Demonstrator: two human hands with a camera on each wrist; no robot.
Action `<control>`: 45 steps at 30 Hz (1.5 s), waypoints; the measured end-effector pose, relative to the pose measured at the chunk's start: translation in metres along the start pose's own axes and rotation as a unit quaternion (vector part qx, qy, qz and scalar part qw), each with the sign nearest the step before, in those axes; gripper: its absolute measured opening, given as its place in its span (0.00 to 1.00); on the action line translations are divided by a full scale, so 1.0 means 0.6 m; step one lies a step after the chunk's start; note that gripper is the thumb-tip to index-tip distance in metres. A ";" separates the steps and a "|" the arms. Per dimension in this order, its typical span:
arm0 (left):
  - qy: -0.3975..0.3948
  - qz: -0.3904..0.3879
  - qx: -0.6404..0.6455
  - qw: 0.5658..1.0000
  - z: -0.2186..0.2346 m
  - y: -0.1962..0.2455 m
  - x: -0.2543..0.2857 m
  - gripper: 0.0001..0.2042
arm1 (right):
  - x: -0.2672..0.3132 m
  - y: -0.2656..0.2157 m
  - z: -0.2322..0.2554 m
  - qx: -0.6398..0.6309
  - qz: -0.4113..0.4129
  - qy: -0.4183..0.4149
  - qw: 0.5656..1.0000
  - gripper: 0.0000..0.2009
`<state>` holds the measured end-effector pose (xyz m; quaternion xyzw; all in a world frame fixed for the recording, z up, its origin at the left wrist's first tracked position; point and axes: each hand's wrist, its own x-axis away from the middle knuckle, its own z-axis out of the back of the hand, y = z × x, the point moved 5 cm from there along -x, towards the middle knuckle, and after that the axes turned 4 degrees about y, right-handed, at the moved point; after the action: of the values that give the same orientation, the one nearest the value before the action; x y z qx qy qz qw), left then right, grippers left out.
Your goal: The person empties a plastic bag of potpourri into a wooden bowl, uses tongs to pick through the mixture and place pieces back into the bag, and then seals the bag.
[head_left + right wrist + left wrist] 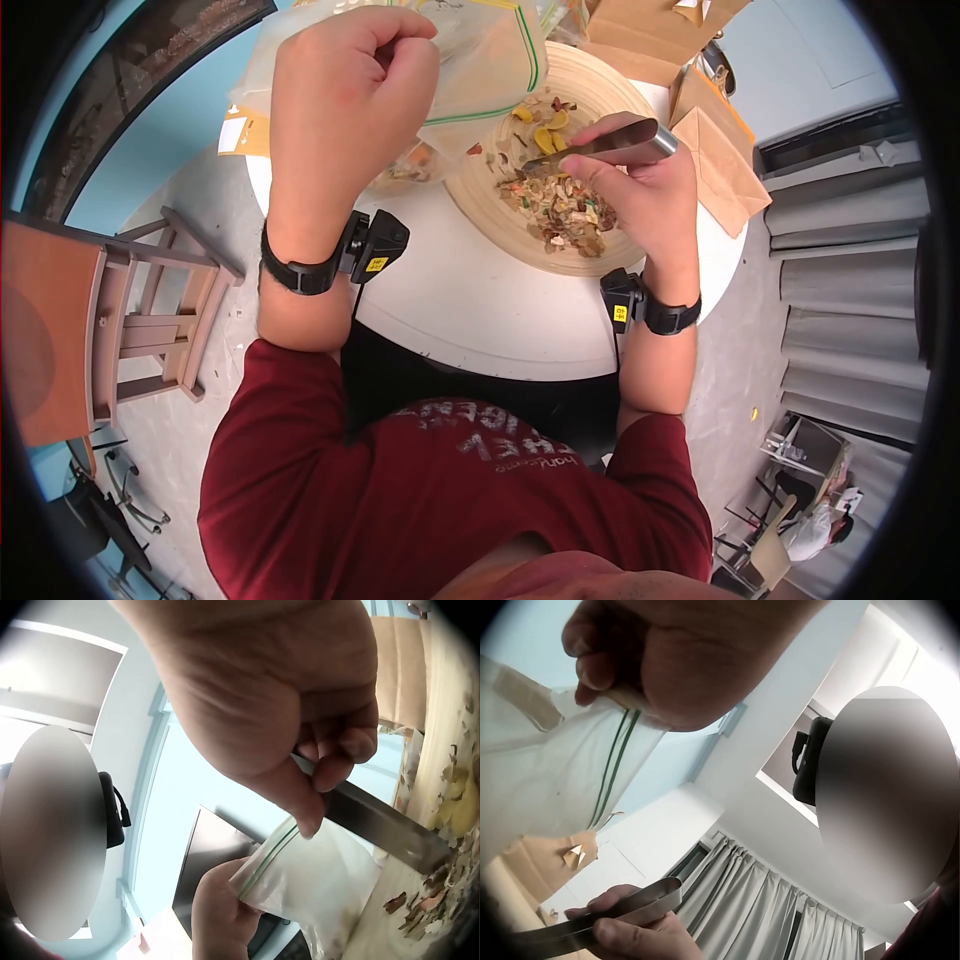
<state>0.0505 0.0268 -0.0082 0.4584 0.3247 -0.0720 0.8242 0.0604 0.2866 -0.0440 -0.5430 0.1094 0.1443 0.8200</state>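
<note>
My left hand is raised over the left of the table and grips the top edge of a clear zip bag with green seal lines. Low in the bag some dried pieces show through the plastic. My right hand holds metal tongs between thumb and fingers. In the right wrist view the tongs' tips reach down into a dried, flaky mix. That mix lies on a round wooden tray, with several yellow slices toward its far side.
The tray sits on a white round table. Brown paper bags stand at the right and back, beside the tray. A wooden chair is off to the left, and grey curtains hang on the right.
</note>
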 end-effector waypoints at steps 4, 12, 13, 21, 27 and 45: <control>-0.004 -0.008 -0.002 1.000 -0.001 0.002 0.000 0.10 | 0.000 -0.003 0.002 0.011 -0.010 0.007 1.000 0.02; -0.005 -0.018 -0.006 1.000 -0.002 0.001 -0.002 0.10 | -0.001 -0.001 0.005 -0.015 -0.005 0.003 1.000 0.03; -0.005 -0.019 -0.007 1.000 -0.002 0.001 -0.002 0.10 | -0.001 -0.001 0.001 -0.006 -0.009 -0.002 1.000 0.03; -0.021 -0.007 0.013 1.000 -0.005 0.000 0.000 0.09 | 0.002 -0.010 0.025 -0.018 0.004 0.045 0.999 0.02; -0.057 -0.076 0.021 0.995 -0.011 0.003 0.000 0.09 | 0.016 -0.050 0.093 -0.087 0.136 0.209 0.964 0.10; 0.149 -0.036 -0.011 0.988 0.035 0.031 -0.007 0.07 | -0.007 0.002 -0.019 -0.099 -0.043 0.051 0.993 0.14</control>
<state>0.0647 0.0194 0.0154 0.4430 0.4608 -0.0285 0.7685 0.0560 0.2762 -0.0479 -0.6322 0.1123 0.0910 0.7612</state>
